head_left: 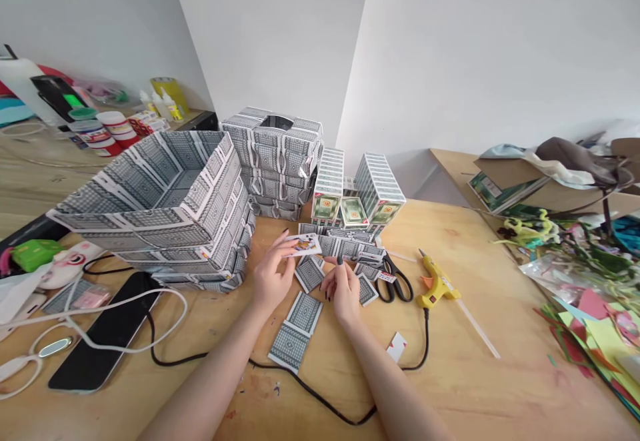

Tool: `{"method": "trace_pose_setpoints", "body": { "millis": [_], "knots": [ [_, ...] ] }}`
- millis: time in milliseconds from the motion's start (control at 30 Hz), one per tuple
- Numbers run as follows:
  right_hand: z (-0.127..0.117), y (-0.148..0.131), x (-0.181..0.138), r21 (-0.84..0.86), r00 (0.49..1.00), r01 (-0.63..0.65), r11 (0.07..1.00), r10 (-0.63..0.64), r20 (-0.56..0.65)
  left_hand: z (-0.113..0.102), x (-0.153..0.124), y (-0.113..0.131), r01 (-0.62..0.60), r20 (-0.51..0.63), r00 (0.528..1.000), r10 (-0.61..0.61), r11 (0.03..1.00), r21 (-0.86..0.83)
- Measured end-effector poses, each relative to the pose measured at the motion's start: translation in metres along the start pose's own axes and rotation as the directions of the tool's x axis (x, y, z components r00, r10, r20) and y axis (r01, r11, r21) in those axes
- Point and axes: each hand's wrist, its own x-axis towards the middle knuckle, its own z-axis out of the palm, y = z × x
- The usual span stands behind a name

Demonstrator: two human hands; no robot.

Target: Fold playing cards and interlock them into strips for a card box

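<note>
My left hand (274,273) pinches a face-up playing card (309,246) by its left end, a little above the table. To its right, my right hand (344,291) is curled with the fingertips drawn together; whatever they hold, if anything, is hidden. Loose patterned cards (310,273) lie between and beneath the hands. Closer to me, two overlapping face-down cards (290,346) rest on the wood. Just beyond the hands stands a low row of folded cards (350,249), in front of green-and-white card boxes (327,208).
A large open box built of cards (200,228) stands left, with a taller card-covered box (280,161) behind. Black scissors (400,288) and a yellow glue gun (437,284) lie right, its black cord (320,398) crossing the front. A phone (105,334) and white cable are left; paper scraps (600,334) far right.
</note>
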Motion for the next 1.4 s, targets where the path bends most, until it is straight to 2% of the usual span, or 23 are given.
{"method": "trace_pose_setpoints", "body": {
  "millis": [100, 167, 400, 500, 600, 700, 767, 1000, 1067, 1133, 1200, 1333, 1400],
  "knots": [
    [-0.001, 0.000, 0.004, 0.069, 0.999, -0.041, 0.997, 0.041, -0.005, 0.003, -0.003, 0.007, -0.079, 0.146, 0.985, 0.093, 0.992, -0.099],
    [-0.001, 0.000, 0.007, 0.112, 0.998, -0.058, 0.992, 0.059, -0.010, 0.005, -0.003, 0.010, -0.090, 0.220, 0.969, 0.109, 0.991, -0.095],
    [-0.002, 0.001, 0.010, 0.282, 0.975, 0.001, 0.959, 0.062, -0.212, 0.006, -0.004, 0.006, 0.010, 0.298, 0.952, -0.069, 0.981, 0.196],
    [-0.003, 0.000, 0.010, 0.281, 0.976, 0.026, 0.959, 0.036, -0.214, 0.008, -0.006, 0.004, -0.014, 0.346, 0.933, -0.095, 0.954, 0.300],
    [-0.002, 0.000, 0.010, 0.288, 0.992, 0.004, 0.957, 0.034, -0.125, 0.009, -0.008, 0.002, -0.017, 0.363, 0.925, -0.110, 0.945, 0.328],
    [-0.002, 0.000, 0.009, 0.297, 0.997, -0.047, 0.954, 0.064, -0.048, 0.008, -0.007, 0.001, -0.001, 0.354, 0.929, -0.106, 0.957, 0.290],
    [-0.002, 0.001, 0.009, 0.281, 0.997, -0.052, 0.958, 0.066, -0.042, 0.008, -0.006, -0.001, 0.026, 0.337, 0.935, -0.113, 0.968, 0.250],
    [-0.001, 0.009, 0.012, 0.137, 0.985, 0.109, 0.985, -0.088, -0.148, 0.007, -0.002, -0.009, 0.211, 0.224, 0.949, -0.222, 0.975, 0.073],
    [-0.001, 0.011, 0.012, 0.120, 0.978, 0.125, 0.985, -0.102, -0.180, 0.006, -0.002, -0.011, 0.315, 0.192, 0.932, -0.309, 0.949, -0.001],
    [-0.001, 0.012, 0.012, 0.124, 0.975, 0.117, 0.985, -0.091, -0.201, 0.004, -0.003, -0.013, 0.436, 0.173, 0.891, -0.420, 0.898, -0.064],
    [-0.002, 0.012, 0.012, 0.136, 0.970, 0.126, 0.983, -0.094, -0.225, 0.004, -0.003, -0.012, 0.506, 0.163, 0.859, -0.485, 0.852, -0.131],
    [0.000, 0.010, 0.011, 0.155, 0.967, 0.151, 0.976, -0.113, -0.228, 0.003, -0.002, -0.007, 0.512, 0.195, 0.859, -0.473, 0.795, -0.325],
    [0.000, 0.009, 0.011, 0.153, 0.970, 0.143, 0.978, -0.107, -0.220, 0.003, -0.001, -0.005, 0.508, 0.208, 0.861, -0.464, 0.797, -0.325]
  ]
}}
